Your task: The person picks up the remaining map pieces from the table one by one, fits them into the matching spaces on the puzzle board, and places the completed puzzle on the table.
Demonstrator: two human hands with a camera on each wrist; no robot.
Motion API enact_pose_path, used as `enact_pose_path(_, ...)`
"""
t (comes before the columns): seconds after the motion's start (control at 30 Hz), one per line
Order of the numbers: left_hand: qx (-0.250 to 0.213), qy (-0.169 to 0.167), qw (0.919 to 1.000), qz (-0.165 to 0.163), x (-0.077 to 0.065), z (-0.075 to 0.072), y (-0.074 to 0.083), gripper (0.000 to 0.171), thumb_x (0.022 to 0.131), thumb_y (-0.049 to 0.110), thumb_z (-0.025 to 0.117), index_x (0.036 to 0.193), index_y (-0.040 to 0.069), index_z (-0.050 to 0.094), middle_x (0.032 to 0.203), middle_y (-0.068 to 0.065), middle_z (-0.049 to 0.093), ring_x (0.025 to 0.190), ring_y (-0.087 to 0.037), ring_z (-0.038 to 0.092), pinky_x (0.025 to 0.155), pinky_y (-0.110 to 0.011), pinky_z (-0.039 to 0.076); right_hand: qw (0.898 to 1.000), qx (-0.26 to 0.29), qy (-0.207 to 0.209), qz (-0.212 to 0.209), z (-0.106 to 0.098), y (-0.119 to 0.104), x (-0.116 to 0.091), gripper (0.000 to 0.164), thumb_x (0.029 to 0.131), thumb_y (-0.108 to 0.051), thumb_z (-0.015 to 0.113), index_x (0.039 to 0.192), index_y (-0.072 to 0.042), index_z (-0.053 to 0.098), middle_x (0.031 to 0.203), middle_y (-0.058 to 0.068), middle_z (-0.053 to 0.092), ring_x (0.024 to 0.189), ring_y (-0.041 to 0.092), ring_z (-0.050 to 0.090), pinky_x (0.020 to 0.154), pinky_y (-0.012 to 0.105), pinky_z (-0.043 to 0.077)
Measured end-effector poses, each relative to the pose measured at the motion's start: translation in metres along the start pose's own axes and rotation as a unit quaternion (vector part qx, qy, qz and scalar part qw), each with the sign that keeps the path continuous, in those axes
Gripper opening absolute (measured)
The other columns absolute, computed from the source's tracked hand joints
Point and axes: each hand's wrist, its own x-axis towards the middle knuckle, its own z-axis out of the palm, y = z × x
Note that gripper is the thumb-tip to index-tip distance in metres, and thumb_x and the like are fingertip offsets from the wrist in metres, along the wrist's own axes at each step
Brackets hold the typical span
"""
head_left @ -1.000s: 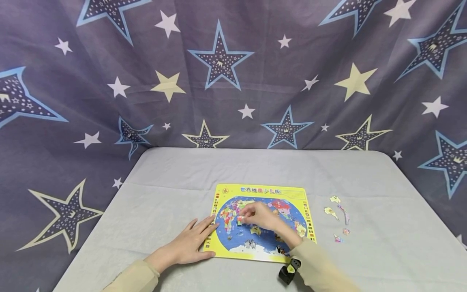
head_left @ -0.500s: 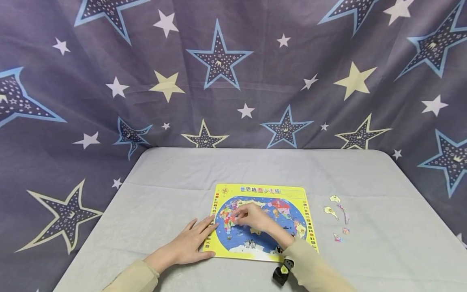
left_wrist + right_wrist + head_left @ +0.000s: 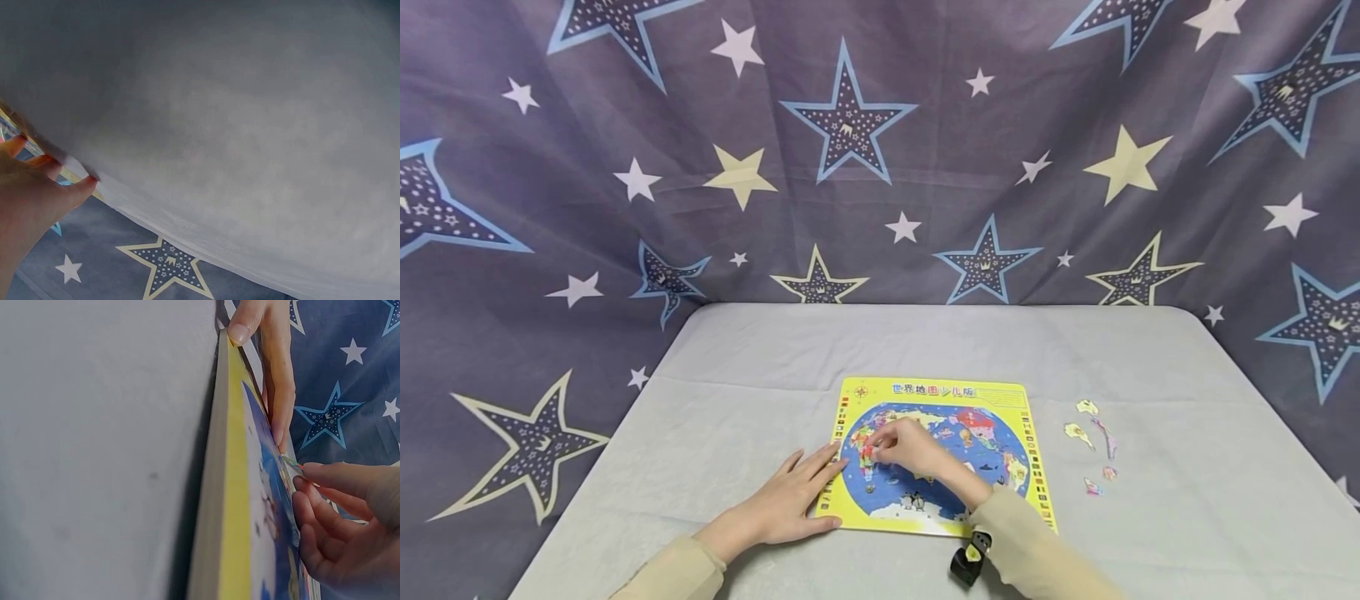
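A yellow-bordered world map puzzle board [image 3: 887,523] lies flat on the table, its blue ocean area filled with colourful land shapes. On the board's left edge rests my left hand [image 3: 790,500], its fingers spread and fairly straight. My right hand [image 3: 910,446] is over the left part of the map and pinches a small puzzle piece [image 3: 292,464] between thumb and fingertips. In the right wrist view the piece is tilted, close to the board surface. Most of it is hidden by the fingers. The left wrist view has the left hand [image 3: 31,194] at its edge.
Several loose puzzle pieces [image 3: 1078,433] lie on the grey tablecloth [image 3: 1187,467] right of the board. A black wrist camera [image 3: 967,562] sits at the right cuff, near the board's front edge. A star-patterned curtain [image 3: 880,208] hangs behind the table.
My right hand has moved left across the map with the puzzle piece, which has gone from plain sight to mostly covered by the fingers. The left hand has stayed on the board.
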Motion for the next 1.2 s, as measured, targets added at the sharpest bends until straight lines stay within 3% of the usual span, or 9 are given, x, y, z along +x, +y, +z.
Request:
enact_pose_path(0.47,0.000,0.007,1.0000,0.005,-0.0001,-0.0019,-0.0006,0.076,0.083,0.061,0.041,0.140,0.013,0.027,0.147,-0.007,0.014,0.133,-0.021,0.016,0.104,-0.050,0.013,0.999,-0.039,0.004,-0.022,0.0020,-0.0034,0.0014,0.011,0.080,-0.005,0.063,0.090,-0.004,0.069,0.076,0.001,0.064,0.059,0.004,0.051,0.053,0.019,0.042)
enact_pose_path(1.2,0.000,0.003,1.0000,0.002,0.0000,-0.0004,0.0002,0.077,0.082,0.063,0.039,0.140,0.013,0.027,0.147,-0.007,0.015,0.133,-0.022,0.017,0.104,-0.050,0.013,0.999,-0.050,0.008,-0.019,0.0074,-0.0002,0.0037,0.010,0.079,-0.006,0.064,0.087,-0.003,0.069,0.066,-0.002,0.061,0.053,0.003,0.047,0.049,0.017,0.039)
